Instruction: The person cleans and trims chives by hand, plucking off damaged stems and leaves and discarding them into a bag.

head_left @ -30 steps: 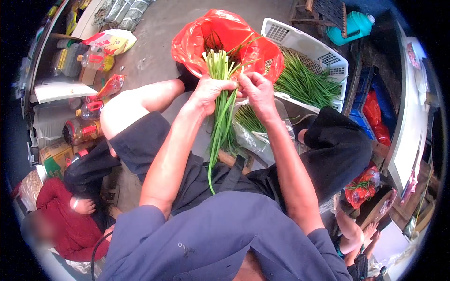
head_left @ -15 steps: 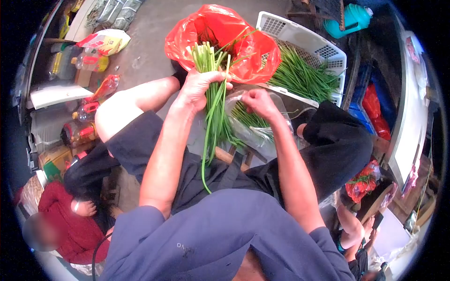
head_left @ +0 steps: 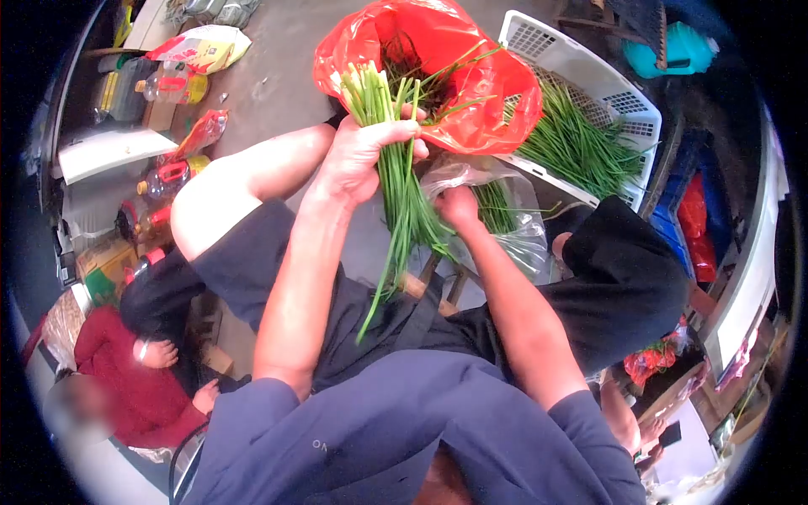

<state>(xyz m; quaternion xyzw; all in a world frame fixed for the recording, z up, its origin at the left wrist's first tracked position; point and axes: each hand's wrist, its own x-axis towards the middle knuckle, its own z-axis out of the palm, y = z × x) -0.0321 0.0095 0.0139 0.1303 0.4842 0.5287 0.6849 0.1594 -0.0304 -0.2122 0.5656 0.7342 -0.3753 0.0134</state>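
Observation:
My left hand (head_left: 358,160) is wrapped round a bunch of chives (head_left: 394,202), its pale cut ends pointing up and away and its green leaves hanging towards my lap. Just beyond it is an open red plastic bag (head_left: 501,80) with dark green and brownish strands inside. My right hand (head_left: 459,209) is curled at the mouth of a clear plastic bag (head_left: 523,240), which holds more chives (head_left: 495,206). Its fingertips point down and are hidden, so I cannot make out what they grip.
A white plastic basket (head_left: 644,126) of chives (head_left: 581,143) stands at the far right, near a teal jug (head_left: 673,50). Bottles (head_left: 172,177) line the left. A person in a red top (head_left: 139,379) sits lower left; another person's hands (head_left: 652,438) show lower right.
My right hand has dropped from above the clear bag to its mouth, nearer the bunch. My left hand still grips the chives. The whole view has shifted slightly.

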